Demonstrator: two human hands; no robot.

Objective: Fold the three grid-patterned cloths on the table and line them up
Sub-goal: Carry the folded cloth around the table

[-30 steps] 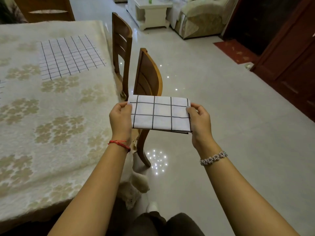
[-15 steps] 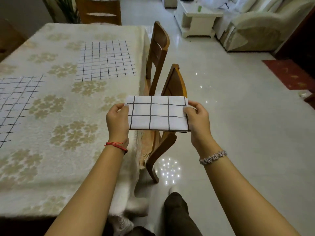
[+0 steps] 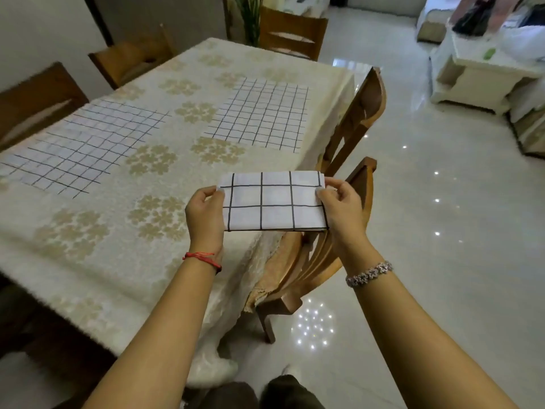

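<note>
A folded white cloth with black grid lines (image 3: 274, 202) is held in the air over the table's near right corner. My left hand (image 3: 205, 214) pinches its left edge and my right hand (image 3: 342, 211) pinches its right edge. Two more grid cloths lie spread flat on the table: one (image 3: 262, 113) at the far right, the other (image 3: 79, 146) at the left. The table (image 3: 118, 219) wears a cream cover with gold flower patterns.
Two wooden chairs (image 3: 354, 125) stand along the table's right side, under and behind the held cloth. More chairs (image 3: 292, 31) sit at the far end and the left (image 3: 32, 95). A white side table (image 3: 477, 75) stands on the glossy floor at right.
The view has swung left, bringing the whole table and the second flat cloth into sight. The folded cloth, still held by both hands, now hangs over the table's corner instead of beside it.
</note>
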